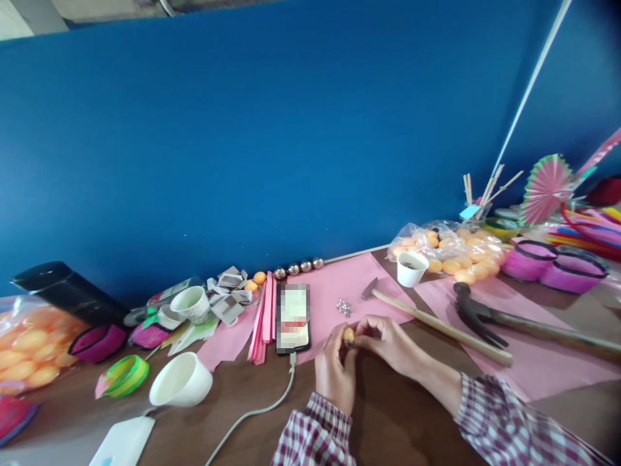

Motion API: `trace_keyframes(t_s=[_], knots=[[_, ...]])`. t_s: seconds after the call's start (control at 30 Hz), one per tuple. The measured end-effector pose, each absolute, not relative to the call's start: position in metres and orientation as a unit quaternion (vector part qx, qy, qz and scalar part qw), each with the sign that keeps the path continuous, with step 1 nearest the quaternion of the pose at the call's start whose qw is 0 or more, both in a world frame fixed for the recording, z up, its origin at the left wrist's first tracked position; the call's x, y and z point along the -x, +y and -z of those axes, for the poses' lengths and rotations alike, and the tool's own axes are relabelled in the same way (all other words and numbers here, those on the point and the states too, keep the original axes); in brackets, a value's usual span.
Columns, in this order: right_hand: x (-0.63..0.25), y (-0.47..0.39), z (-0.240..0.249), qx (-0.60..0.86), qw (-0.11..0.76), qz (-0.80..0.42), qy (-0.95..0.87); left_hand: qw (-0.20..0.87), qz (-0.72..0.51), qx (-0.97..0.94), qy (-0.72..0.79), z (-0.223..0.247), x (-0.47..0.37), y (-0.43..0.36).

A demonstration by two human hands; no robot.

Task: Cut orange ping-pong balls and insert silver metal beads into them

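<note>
Between my fingers is a small yellow-orange piece (348, 335) with a dark lower end. My left hand (334, 369) holds it from the left, its fingers wrapped round it. My right hand (388, 343) is closed in a pinch at the piece's right side; whether its fingertips hold anything is too small to tell. Just above the hands, a small heap of silvery bits (344, 307) lies on pink paper (334, 278). A phone (294, 317) with a cable plugged in lies to the left of the hands.
Two hammers (441, 327) (543, 330) lie at the right. Near them stands a white cup (412, 268) beside bagged orange balls (451, 255). Left are another white cup (181, 382), a green tape roll (126, 375) and a white power bank (123, 441). A blue partition (291, 129) rises behind.
</note>
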State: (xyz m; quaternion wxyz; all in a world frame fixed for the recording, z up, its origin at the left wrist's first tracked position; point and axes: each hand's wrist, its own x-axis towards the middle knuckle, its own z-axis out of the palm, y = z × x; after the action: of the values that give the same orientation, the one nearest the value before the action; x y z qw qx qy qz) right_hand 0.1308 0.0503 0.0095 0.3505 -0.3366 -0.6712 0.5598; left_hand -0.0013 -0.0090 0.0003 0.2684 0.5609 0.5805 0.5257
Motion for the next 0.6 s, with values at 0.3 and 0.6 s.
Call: trace_keyframes(t_s=[0.3, 0.6], knots=[[-0.1318, 0.0506, -0.0137, 0.332, 0.388, -0.537, -0.671, 0.314, -0.553, -0.516, 0.573, 0.0045, 0.0022, -0.008], [-0.1332, 0.0439, -0.0189, 0.326, 0.407, -0.484, -0.703, 0.332, -0.549, -0.513, 0.571, -0.0007, -0.0002, -0.0074]])
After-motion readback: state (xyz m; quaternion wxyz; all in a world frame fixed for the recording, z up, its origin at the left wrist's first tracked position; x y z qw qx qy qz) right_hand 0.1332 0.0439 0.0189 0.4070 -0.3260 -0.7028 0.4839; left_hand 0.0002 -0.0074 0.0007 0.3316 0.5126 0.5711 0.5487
